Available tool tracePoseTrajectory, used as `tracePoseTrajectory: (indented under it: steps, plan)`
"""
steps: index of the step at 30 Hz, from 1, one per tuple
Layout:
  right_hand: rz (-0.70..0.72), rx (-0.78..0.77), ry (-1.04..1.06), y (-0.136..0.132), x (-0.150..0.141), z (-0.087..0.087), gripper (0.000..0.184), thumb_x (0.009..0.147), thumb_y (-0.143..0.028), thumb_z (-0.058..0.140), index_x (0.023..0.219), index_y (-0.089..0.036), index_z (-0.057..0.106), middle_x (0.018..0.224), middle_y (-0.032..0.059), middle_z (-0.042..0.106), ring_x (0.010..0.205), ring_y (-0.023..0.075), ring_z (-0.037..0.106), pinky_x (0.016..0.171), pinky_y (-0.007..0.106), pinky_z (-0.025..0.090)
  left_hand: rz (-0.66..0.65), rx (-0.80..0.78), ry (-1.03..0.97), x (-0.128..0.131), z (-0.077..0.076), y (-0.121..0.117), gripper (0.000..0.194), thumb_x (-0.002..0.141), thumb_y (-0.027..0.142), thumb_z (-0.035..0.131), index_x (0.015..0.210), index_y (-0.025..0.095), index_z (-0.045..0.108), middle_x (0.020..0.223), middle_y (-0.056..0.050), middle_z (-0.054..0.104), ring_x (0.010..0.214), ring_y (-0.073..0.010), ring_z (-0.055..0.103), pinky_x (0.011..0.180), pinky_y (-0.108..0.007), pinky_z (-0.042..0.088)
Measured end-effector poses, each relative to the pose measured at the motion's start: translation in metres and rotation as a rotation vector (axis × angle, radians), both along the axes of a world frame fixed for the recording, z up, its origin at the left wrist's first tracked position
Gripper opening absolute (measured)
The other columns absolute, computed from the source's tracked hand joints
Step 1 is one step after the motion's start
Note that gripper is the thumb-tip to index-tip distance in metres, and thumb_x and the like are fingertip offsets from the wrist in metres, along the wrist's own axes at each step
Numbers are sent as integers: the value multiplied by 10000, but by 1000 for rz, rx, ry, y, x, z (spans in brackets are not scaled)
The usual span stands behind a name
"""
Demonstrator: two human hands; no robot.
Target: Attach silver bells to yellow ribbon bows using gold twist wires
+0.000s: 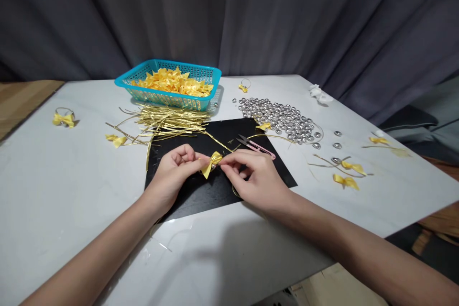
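Note:
Over the black mat (193, 201), my left hand (175, 169) pinches the left side of a yellow ribbon bow (212, 163). The fingertips of my right hand (256, 172) are closed at the bow's right side, where a small silver bell-like piece shows under the knot. Whether a thin wire runs between the right fingers I cannot make out. Pink-handled thread snips (258, 147) lie on the mat just beyond my right hand. Gold twist ties (172, 118) are heaped beyond my left hand, some reaching onto the mat.
A blue basket (124, 81) full of yellow bows stands at the back. Many silver pieces (279, 117) spread to its right. Loose bows (346, 181) and ties lie at the right, a finished-looking bow ring (63, 118) at the left. White crumpled tissue (320, 94) sits back right.

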State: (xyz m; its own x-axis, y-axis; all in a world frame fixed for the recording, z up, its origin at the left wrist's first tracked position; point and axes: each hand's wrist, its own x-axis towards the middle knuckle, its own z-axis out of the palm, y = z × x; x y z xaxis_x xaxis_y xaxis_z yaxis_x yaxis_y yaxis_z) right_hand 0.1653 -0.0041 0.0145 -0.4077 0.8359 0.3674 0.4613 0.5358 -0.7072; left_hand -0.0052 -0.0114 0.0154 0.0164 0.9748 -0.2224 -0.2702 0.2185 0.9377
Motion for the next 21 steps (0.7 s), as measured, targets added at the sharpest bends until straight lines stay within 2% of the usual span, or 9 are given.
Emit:
tracePoseTrajectory:
  steps: [21]
  plan:
    - [45,41,-74,-2,1,0,152,828,-100,503,776,-121,644,677,33,610,571,87,510,518,194,400,-25,3,33,-1,-1,1,334,614,143,719,543,175,394,604,19,658,567,-72,519,554,-176,369]
